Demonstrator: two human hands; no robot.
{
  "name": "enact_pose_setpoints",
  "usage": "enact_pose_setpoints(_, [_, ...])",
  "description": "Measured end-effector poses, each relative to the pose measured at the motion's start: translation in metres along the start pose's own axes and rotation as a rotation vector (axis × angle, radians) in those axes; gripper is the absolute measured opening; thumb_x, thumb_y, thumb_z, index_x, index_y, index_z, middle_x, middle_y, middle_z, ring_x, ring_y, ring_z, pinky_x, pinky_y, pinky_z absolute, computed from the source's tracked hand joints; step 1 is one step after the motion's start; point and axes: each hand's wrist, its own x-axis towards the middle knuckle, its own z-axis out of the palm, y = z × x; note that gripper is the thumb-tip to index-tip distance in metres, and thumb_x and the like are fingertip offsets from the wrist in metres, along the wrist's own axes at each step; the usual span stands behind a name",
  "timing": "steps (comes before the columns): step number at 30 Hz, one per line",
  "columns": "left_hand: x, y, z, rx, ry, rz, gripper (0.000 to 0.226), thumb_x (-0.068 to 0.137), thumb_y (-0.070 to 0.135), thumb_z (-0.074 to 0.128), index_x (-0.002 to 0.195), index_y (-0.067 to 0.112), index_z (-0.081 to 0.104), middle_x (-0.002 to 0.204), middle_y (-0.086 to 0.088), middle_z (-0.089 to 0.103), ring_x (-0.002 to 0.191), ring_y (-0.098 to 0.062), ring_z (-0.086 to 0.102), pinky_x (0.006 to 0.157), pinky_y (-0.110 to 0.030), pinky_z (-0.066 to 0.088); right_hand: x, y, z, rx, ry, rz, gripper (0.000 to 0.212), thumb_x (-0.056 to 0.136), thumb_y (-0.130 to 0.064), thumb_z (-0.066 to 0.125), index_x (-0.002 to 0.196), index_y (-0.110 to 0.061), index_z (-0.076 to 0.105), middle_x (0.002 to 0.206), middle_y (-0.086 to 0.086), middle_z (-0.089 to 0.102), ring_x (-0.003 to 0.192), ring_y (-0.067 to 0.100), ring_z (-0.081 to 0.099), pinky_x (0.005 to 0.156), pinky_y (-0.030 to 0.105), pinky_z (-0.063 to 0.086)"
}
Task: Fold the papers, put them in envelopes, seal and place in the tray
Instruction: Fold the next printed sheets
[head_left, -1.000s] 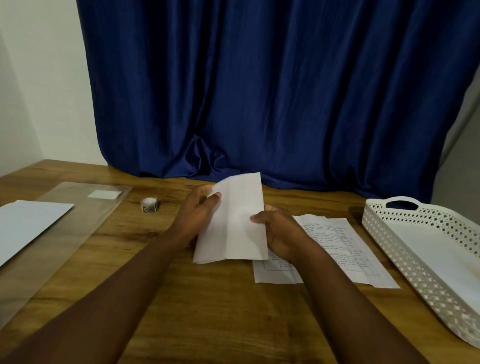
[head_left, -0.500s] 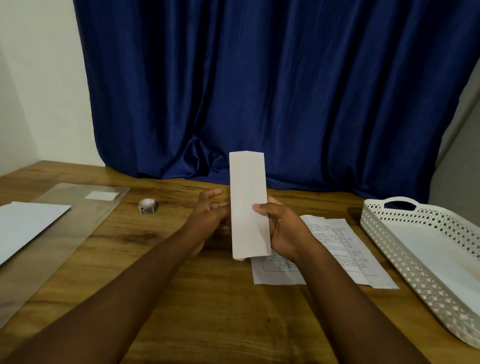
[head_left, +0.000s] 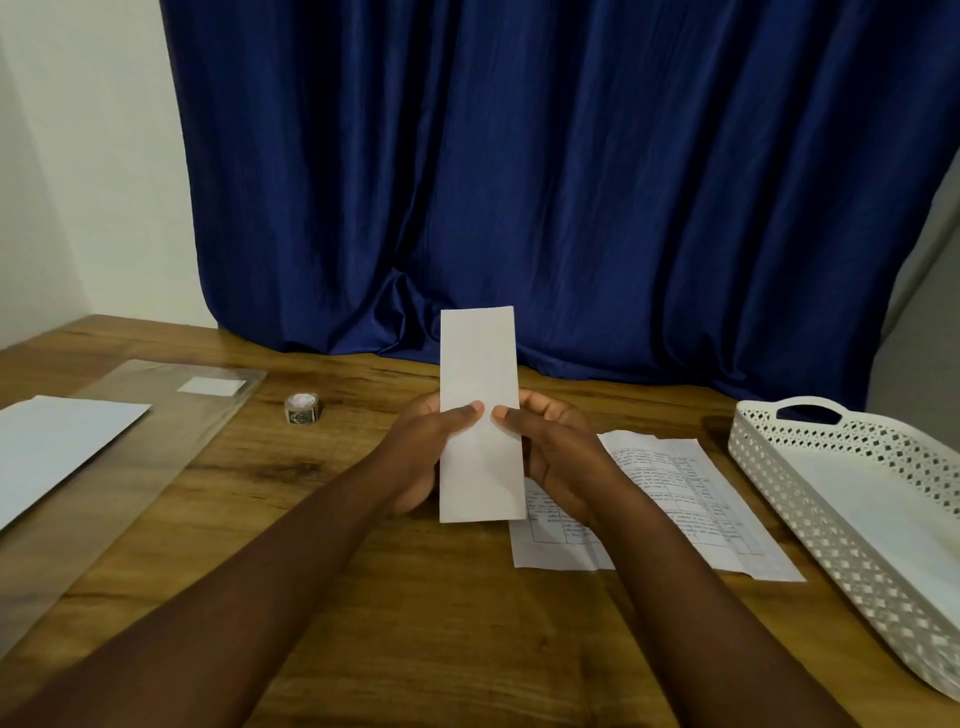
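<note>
Both hands pinching folded paper (head_left: 479, 415) upright, thumbs on front: left hand (head_left: 423, 457), right hand (head_left: 556, 457). Printed sheet (head_left: 670, 509) flat on tabletop (head_left: 441, 623), tray (head_left: 810, 467) at right.

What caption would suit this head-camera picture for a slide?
Both hands, left and right, hold a folded paper upright above a wooden table.

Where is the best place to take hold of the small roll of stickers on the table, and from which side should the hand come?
Grip the roll of stickers by its round outer wall, coming from above with thumb and finger on opposite sides. It lies flat on the table with bare wood around it, so probably nothing blocks the fingers.
</note>
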Motion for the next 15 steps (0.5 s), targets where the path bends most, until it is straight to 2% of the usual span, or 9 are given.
enact_pose_setpoints(2, [0.000, 0.004, -0.001, -0.020, 0.023, -0.010, 0.018, 0.101, 0.019, 0.062, 0.118, 0.024, 0.065, 0.104, -0.002, 0.079, 0.098, -0.025, 0.074, 0.078, -0.041, 0.060, 0.000, -0.004, -0.001, -0.072, 0.083, -0.059, 0.020, 0.096, -0.020, 0.066, 0.115, -0.018, 0.067, 0.105, 0.003, 0.078, 0.096, 0.023, 0.075, 0.082, 0.038, 0.062])
enact_pose_setpoints(5, [0.001, 0.007, -0.007, 0.001, 0.023, -0.042, 0.026, 0.100, 0.019, 0.062, 0.127, 0.017, 0.064, 0.107, -0.006, 0.078, 0.101, -0.029, 0.073, 0.081, -0.044, 0.059, 0.001, -0.007, -0.007, -0.110, 0.246, -0.188, 0.013, 0.094, -0.020, 0.068, 0.107, -0.017, 0.072, 0.092, 0.002, 0.079, 0.080, 0.016, 0.075, 0.069, 0.030, 0.062])
enact_pose_setpoints(7, [-0.001, 0.009, -0.011, 0.049, -0.073, -0.112, 0.033, 0.099, 0.020, 0.065, 0.131, 0.013, 0.062, 0.112, -0.012, 0.077, 0.104, -0.034, 0.073, 0.089, -0.053, 0.059, 0.002, -0.009, -0.010, -0.065, 0.309, -0.222, 0.020, 0.091, -0.025, 0.072, 0.110, -0.018, 0.070, 0.092, 0.001, 0.079, 0.078, 0.015, 0.074, 0.069, 0.029, 0.062])
enact_pose_setpoints(9, [-0.005, 0.011, -0.015, 0.142, -0.273, -0.232, 0.039, 0.096, 0.023, 0.068, 0.133, 0.013, 0.059, 0.121, -0.018, 0.073, 0.109, -0.039, 0.071, 0.096, -0.059, 0.055, 0.003, -0.009, -0.013, -0.017, 0.311, -0.194, 0.029, 0.089, -0.034, 0.073, 0.114, -0.022, 0.067, 0.097, -0.001, 0.078, 0.088, 0.016, 0.075, 0.071, 0.030, 0.062])
enact_pose_setpoints(11, [-0.008, 0.012, -0.015, 0.251, -0.453, -0.296, 0.038, 0.096, 0.024, 0.066, 0.132, 0.014, 0.060, 0.122, -0.018, 0.072, 0.107, -0.036, 0.072, 0.093, -0.055, 0.058, 0.004, -0.009, -0.016, 0.012, 0.310, -0.151, 0.027, 0.087, -0.036, 0.074, 0.111, -0.026, 0.068, 0.101, 0.001, 0.077, 0.093, 0.019, 0.075, 0.072, 0.032, 0.062])
enact_pose_setpoints(15, [-0.008, 0.016, -0.017, 0.492, -0.482, -0.257, 0.035, 0.095, 0.025, 0.069, 0.128, 0.018, 0.063, 0.116, -0.004, 0.076, 0.107, -0.023, 0.073, 0.089, -0.042, 0.061, 0.007, -0.006, -0.026, -0.053, 0.352, -0.130, 0.018, 0.088, -0.028, 0.076, 0.105, -0.024, 0.072, 0.100, 0.003, 0.077, 0.096, 0.025, 0.074, 0.077, 0.038, 0.063])
